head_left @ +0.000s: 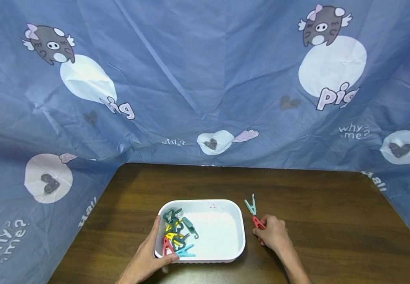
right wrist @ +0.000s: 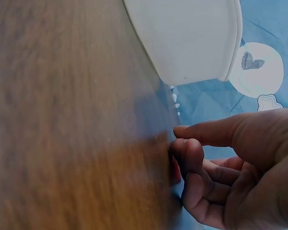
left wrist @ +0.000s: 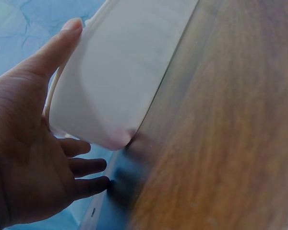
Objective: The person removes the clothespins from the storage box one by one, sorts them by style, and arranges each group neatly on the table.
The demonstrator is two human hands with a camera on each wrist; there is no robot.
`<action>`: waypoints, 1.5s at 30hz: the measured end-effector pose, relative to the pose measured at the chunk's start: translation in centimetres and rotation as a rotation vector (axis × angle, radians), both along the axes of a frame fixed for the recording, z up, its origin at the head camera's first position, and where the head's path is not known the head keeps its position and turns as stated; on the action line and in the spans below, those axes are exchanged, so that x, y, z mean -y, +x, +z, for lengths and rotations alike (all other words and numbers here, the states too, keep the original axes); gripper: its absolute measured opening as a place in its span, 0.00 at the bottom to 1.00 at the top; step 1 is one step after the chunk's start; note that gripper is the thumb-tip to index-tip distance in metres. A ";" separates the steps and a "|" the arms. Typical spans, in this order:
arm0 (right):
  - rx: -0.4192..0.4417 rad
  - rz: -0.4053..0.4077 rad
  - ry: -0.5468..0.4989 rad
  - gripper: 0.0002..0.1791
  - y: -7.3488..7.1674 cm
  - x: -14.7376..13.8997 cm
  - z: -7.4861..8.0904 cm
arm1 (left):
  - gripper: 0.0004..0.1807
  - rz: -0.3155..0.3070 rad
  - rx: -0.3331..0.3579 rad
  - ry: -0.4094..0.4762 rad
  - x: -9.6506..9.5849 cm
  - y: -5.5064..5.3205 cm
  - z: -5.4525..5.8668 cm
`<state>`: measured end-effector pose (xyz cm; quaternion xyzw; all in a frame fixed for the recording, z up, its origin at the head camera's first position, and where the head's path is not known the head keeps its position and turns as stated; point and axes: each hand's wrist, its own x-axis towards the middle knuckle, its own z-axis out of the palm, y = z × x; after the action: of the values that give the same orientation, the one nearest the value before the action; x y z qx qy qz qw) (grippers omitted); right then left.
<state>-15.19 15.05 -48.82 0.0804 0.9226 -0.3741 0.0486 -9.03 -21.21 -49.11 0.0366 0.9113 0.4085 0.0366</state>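
Note:
A white plastic tray (head_left: 219, 232) stands on the table. My left hand (head_left: 146, 252) holds its near left corner, thumb on the front rim and fingers along the left side; in the left wrist view the lower fingers stand off the wall. Right of the tray, my right hand (head_left: 274, 234) pinches a red clothespin (head_left: 258, 222) low at the table. Just beyond it, a light teal clothespin (head_left: 251, 206) lies end to end with the red one. In the right wrist view, curled fingers hide most of the red clothespin (right wrist: 175, 171).
Along the tray's left side lie a red clothespin (head_left: 167, 245), a light blue clothespin (head_left: 186, 251), yellow clips (head_left: 171, 236) and several dark green clips (head_left: 189, 226). The brown wooden table (head_left: 315, 205) meets a blue patterned cloth (head_left: 205, 79) at its back and sides.

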 end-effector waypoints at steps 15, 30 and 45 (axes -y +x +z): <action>0.019 -0.008 0.061 0.14 0.3 0.2 0.2 | 0.68 -0.002 0.017 0.006 0.0 0.0 0.1; 0.010 -0.002 0.085 0.16 0.5 0.2 0.1 | 0.68 -0.004 -0.018 -0.004 0.1 0.1 0.0; -0.002 0.015 0.154 0.21 0.8 0.2 0.4 | 0.68 0.000 -0.042 -0.021 0.1 0.0 -0.1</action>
<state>-14.42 14.88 -48.45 0.0768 0.9492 -0.3018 0.0441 -8.99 -21.36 -49.25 0.0449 0.9161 0.3981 0.0178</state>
